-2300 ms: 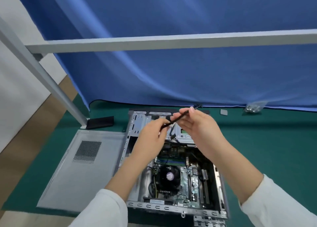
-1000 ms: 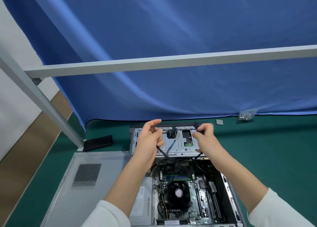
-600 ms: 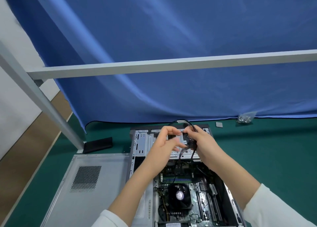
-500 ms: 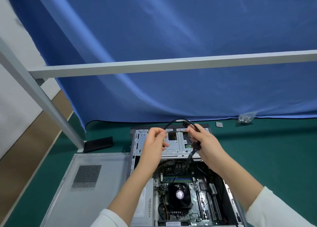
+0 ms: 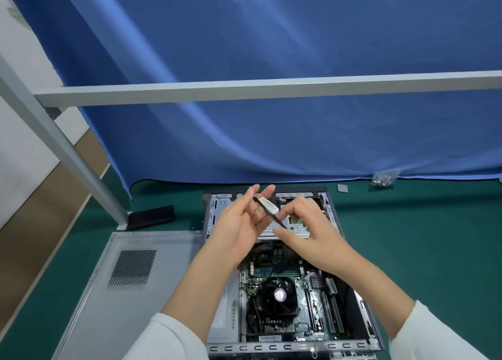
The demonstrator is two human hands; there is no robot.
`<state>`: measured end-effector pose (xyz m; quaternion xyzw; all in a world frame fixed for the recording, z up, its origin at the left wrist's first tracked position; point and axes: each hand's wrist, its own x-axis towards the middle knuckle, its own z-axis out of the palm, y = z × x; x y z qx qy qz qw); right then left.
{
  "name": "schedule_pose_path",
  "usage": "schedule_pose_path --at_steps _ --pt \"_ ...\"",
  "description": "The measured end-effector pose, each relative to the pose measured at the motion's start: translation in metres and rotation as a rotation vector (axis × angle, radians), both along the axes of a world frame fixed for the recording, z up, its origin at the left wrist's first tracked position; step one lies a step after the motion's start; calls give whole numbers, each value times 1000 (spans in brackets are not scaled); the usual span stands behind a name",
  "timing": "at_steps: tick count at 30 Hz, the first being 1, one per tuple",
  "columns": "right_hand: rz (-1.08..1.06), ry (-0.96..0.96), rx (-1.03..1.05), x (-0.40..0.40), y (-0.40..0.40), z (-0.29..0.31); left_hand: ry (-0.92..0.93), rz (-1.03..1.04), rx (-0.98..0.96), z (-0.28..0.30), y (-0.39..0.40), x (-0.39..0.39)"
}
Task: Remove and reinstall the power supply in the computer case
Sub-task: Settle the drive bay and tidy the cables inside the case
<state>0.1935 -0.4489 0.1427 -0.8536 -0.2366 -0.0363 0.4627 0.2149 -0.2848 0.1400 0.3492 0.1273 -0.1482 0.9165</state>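
Green mat (image 5: 407,251) under computer case (image 5: 361,319); blue curtain (image 5: 271,128) behind.

computer case (image 5: 350,344) lies flat on its side on the green tabletop, open face up, side panel off. grey steel frame, black front edge at the far end. inside: motherboard with a round black cpu fan (image 5: 279,295) near the middle, ram slots just past it, silver drive cage (image 5: 296,227) at the far end. power supply (image 5: 224,312) sits in the near-left corner of the case, plain grey box with a white label on top. thin black cable (image 5: 267,208) with a white tag on it is held up above the drive cage, slanting, between my left hand (image 5: 239,225) and my right hand (image 5: 312,234); its lower run drops into the case.
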Motion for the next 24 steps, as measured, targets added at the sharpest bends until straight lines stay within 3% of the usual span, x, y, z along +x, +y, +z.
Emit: schedule_pose_path --at_steps 3,8,12,15,20,24 --pt "-67 139 176 -3 -3 -8 -53 -14 -13 -5 9 -5" --pt "-152 239 434 -1 -5 -25 -152 -100 129 -20 13 -14" --pt "-120 288 466 -4 -6 -33 -185 -156 167 -31 11 -21" --pt "-168 310 396 -6 -6 -34 -239 -186 315 -40 10 -24" --pt "-249 457 511 -5 2 -21 -368 -350 667 -44 9 -30" --pt "-270 561 633 -2 7 -14 -390 -472 779 -41 7 -34"
